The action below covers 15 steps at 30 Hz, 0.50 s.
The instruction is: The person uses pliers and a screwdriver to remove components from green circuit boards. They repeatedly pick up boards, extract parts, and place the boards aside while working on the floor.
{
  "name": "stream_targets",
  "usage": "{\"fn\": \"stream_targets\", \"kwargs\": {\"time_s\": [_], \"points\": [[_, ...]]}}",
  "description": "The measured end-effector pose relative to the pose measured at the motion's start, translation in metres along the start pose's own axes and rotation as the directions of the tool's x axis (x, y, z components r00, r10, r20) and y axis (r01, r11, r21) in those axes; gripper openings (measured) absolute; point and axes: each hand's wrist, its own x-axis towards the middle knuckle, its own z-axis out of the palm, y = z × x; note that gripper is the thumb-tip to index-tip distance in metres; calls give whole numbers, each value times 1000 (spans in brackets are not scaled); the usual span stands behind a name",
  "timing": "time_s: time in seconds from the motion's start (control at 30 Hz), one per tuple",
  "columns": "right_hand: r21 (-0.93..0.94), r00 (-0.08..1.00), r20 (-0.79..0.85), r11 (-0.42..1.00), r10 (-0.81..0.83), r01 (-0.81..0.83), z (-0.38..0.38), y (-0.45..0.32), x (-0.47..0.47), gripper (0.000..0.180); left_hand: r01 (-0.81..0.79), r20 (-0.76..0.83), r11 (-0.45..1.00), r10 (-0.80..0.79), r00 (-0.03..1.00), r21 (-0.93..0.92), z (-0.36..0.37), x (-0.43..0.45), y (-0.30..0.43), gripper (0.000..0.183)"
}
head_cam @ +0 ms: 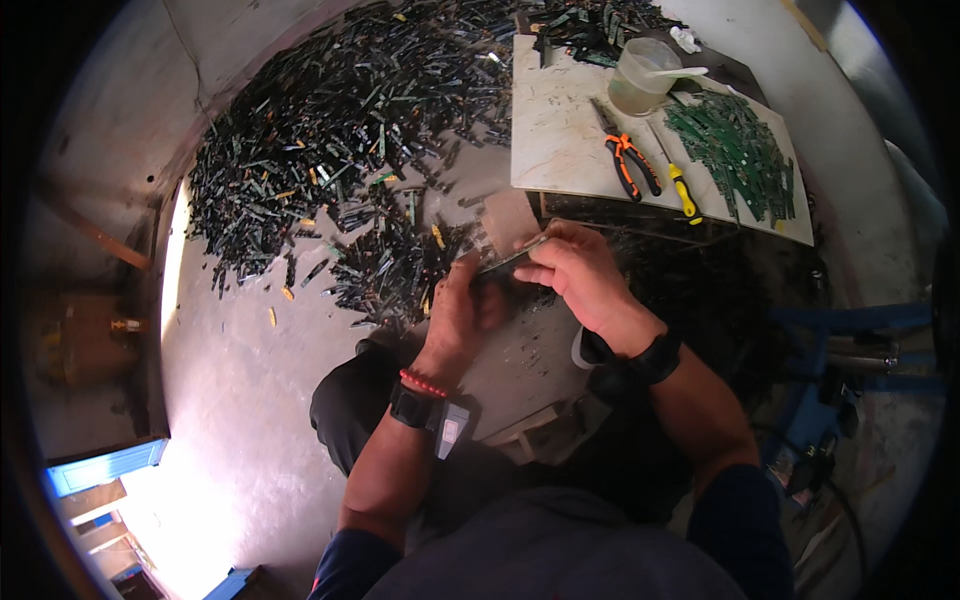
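Between my two hands runs a thin, narrow strip (507, 261), probably a piece of circuit board. My right hand (581, 274) pinches its upper right end between thumb and fingers. At the lower left end, my left hand (459, 311) holds it with the thumb up; its other fingers are blurred. Below the hands lies the concrete floor (525, 382) with dark crumbs scattered on it. Just past my left hand spreads a small heap of dark circuit-board strips (386, 274).
A pale board tabletop (559, 142) carries orange-black pliers (630, 161), a yellow-handled screwdriver (682, 191), a plastic tub of liquid (637, 82) with a white spoon (679, 73), and a pile of green circuit strips (739, 154). A large strip heap (337, 127) lies against the wall.
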Motion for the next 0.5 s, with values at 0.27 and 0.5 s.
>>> {"fn": "stream_targets", "kwargs": {"time_s": [0.27,0.5], "points": [[-58,993,99,997,62,-57,-29,-53,-14,23,57,-19,997,-58,998,-51,-4,21,-16,37],[-982,502,-176,115,-847,-151,-113,-90,-13,34,179,-12,942,-190,982,-285,0,30,-17,37]]}}
